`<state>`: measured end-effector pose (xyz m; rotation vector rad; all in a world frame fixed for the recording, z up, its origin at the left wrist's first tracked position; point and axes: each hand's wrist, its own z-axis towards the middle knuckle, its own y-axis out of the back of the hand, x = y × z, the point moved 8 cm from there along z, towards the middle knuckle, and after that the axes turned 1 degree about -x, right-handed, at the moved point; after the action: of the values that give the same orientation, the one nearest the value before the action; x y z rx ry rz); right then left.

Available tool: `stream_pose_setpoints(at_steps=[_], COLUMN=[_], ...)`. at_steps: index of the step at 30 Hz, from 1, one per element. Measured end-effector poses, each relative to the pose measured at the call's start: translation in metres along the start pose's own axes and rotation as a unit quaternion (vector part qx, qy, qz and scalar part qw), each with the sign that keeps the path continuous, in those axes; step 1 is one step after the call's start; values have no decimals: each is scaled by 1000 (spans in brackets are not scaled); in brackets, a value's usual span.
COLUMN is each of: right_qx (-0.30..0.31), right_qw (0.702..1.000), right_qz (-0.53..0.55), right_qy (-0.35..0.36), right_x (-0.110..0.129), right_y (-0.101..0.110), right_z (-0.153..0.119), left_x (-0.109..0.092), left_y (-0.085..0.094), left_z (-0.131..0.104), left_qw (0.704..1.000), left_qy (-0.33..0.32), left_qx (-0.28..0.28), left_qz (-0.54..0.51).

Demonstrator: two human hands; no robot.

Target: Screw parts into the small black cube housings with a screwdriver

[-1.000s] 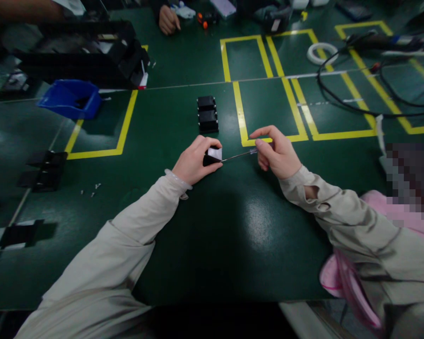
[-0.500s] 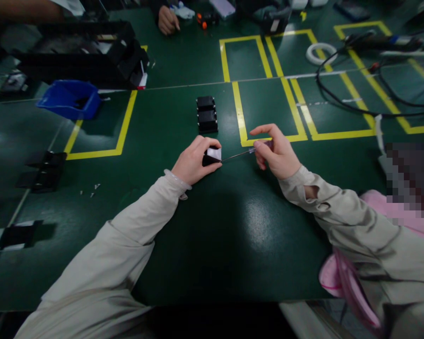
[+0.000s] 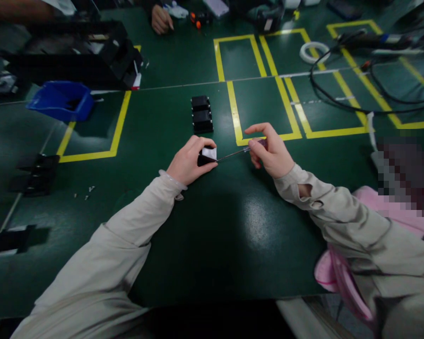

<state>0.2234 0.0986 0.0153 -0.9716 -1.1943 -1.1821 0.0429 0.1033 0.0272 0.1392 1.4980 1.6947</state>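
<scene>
My left hand [image 3: 191, 160] grips a small black block [image 3: 207, 155] with a pale, shiny top face, thumb at its near side and fingers at its far side. A screwdriver [image 3: 233, 153] is held in my right hand [image 3: 271, 153], its index finger raised off the handle. The thin shaft points left, and its tip meets the block's near right corner beside my left thumb. Just beyond my left hand, black blocks [image 3: 202, 114] with small shiny screws along their sides stand in a short row on the green table [image 3: 212, 226].
At the left are a blue bin [image 3: 61, 101], black racks [image 3: 67, 56], black parts [image 3: 35, 174] and several loose screws [image 3: 88, 192]. Rightward lie a tape roll [image 3: 314, 52], a black cable [image 3: 325, 92] and pink cloth [image 3: 395, 209]. Another person's hand [image 3: 161, 20] rests at the far edge.
The whole view has shifted slightly, so everything appears a little further left. Both hands keep the same hold, with the screwdriver tip still at the block.
</scene>
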Motion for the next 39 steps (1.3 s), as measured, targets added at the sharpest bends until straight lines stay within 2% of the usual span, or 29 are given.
stream_pose_setpoints(at_steps=[7,12,17,34,39], right_qx=[-1,-1,-1,-6,-10], right_qw=[999,1000,998,1000,999], right_qz=[-43,-17,-61,-10,-36], right_qy=[-9,7,-12,5,-10], right_x=[-2,1,-1,1,-1], right_y=[1,1,1,1,1], right_z=[0,1,0,1,1], left_x=[1,1,0,0,1], left_y=[0,-1,0,0,0], left_z=[0,0,0,0,0], left_qw=[1000,1000,1000,1000,1000], left_qy=[3,5,4,9,4], left_qx=[2,4,3,8,6], left_qz=[6,2,4,-2,-3])
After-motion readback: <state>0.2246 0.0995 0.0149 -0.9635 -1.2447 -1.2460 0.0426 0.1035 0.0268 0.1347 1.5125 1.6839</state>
